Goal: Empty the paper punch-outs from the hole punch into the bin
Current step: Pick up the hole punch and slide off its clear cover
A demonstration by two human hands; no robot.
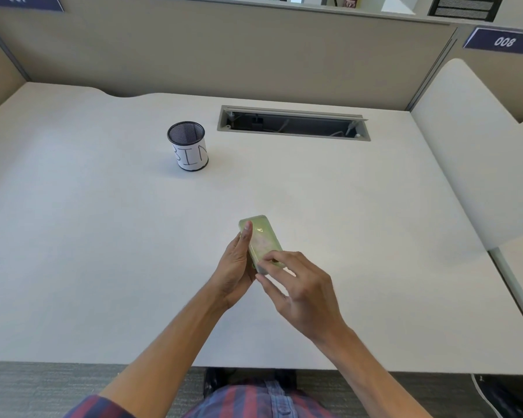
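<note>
- The translucent pale-green plastic hole punch (pixel 260 240) is held above the white worktop (pixel 103 236), near the front edge at about 6 o'clock of the surface, with its clear underside turned up toward the camera; this seems chosen so the punch-out tray cover can be reached.
- The left hand (pixel 236 267) cradles the punch along its 9 o'clock side, one finger laid up its long edge; its grip is closed on the punch and appears to serve as the steadying hold.
- The right hand (pixel 299 291) meets the near end of the punch at its 5 o'clock corner, thumb and fingertips pinched narrowly onto that end, probably to pry or slide the cover loose. Whether the cover has begun to open cannot be told.
- Pale and pinkish flecks show dimly through the plastic, likely the paper punch-outs, though they are too blurred to be sure.
- The black wire-mesh cylindrical cup wrapped in white paper (pixel 189 146) stands upright at roughly 11 o'clock from the hands, well apart from them, its mouth open and unobstructed, so the punch must be carried over before tipping.
- Its paper wrap reads "BIN" in hand-drawn letters.
- A dark blue plaque (pixel 502 41) on the partition at 1 o'clock reads "008"; a second plaque at 11 o'clock is cut off and unreadable.
</note>
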